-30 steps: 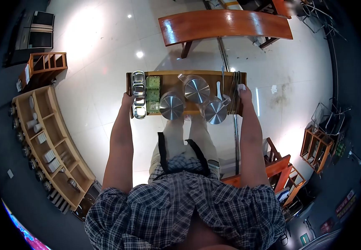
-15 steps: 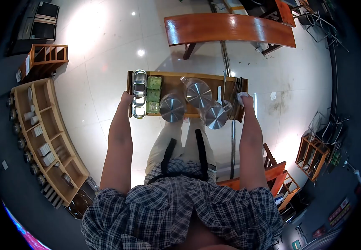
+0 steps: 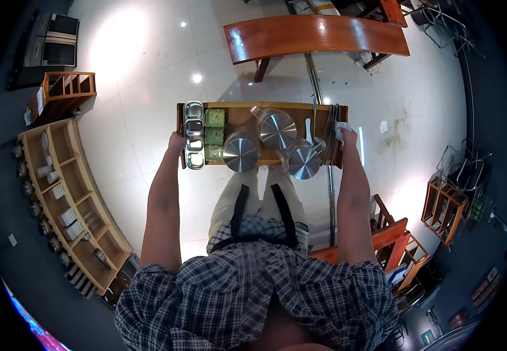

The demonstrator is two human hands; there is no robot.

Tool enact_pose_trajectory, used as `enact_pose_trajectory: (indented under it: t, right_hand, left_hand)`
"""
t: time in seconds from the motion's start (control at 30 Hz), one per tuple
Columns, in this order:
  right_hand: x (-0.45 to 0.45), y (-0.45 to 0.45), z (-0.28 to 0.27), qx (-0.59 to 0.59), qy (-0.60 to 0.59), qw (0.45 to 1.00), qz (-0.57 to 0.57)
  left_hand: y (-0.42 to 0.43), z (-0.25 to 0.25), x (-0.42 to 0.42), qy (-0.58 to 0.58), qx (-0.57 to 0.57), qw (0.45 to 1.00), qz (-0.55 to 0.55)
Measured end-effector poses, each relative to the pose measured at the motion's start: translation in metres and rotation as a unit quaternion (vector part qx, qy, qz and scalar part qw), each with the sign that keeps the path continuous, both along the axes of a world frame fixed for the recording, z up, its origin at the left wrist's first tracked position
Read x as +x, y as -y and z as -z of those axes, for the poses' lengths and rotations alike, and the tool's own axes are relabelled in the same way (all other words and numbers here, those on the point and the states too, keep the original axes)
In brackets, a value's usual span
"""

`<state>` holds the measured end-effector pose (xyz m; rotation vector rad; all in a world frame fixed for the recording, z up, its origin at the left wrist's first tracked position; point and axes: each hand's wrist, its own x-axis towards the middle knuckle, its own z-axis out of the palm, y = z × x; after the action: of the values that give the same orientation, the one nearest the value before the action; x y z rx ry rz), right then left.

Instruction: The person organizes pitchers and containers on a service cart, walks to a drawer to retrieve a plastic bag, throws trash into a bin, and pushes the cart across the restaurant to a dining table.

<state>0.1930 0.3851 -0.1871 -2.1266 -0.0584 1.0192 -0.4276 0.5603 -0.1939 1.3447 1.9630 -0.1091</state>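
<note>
A wooden tray (image 3: 239, 119) is held level in front of my body, above the floor. My left hand (image 3: 176, 141) is closed on its left end and my right hand (image 3: 349, 137) on its right end, with a crumpled white tissue or cloth (image 3: 340, 127) at the right fingers. Near the left end stand a column of steel condiment dishes (image 3: 194, 127) and a column of green boxes (image 3: 215, 119). Three clear pitchers with round steel lids (image 3: 277, 131) stand in the middle and right. A white spoon (image 3: 308, 130) and thin metal utensils (image 3: 332, 131) lie toward the right.
A reddish wooden bench (image 3: 318, 38) stands ahead on the tiled floor. To the left are a low wooden shelf (image 3: 75, 187) with crockery and a small wooden rack (image 3: 69, 88). Another wooden rack (image 3: 444, 210) stands right, and red wooden furniture (image 3: 391, 234) is behind my right arm.
My view has shifted and turned slightly: the bench appears farther left and up, the left shelf a little lower. Both hands keep hold of the tray, and its load looks unchanged.
</note>
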Motion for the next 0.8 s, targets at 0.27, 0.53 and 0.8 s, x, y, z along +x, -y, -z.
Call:
enact_pose_trajectory:
  t: [0.27, 0.53, 0.8]
  right_hand:
    - [0.005, 0.029, -0.02, 0.032, 0.001, 0.998, 0.057]
    - [0.023, 0.071, -0.018, 0.037, 0.017, 0.996, 0.08]
    - [0.052, 0.119, -0.011, 0.008, 0.034, 0.996, 0.086]
  left_hand:
    - [-0.028, -0.03, 0.04, -0.029, -0.001, 0.997, 0.071]
    - [-0.076, -0.033, 0.085, -0.052, 0.012, 0.991, 0.119]
    - [-0.116, -0.027, 0.141, -0.027, 0.03, 0.988, 0.146]
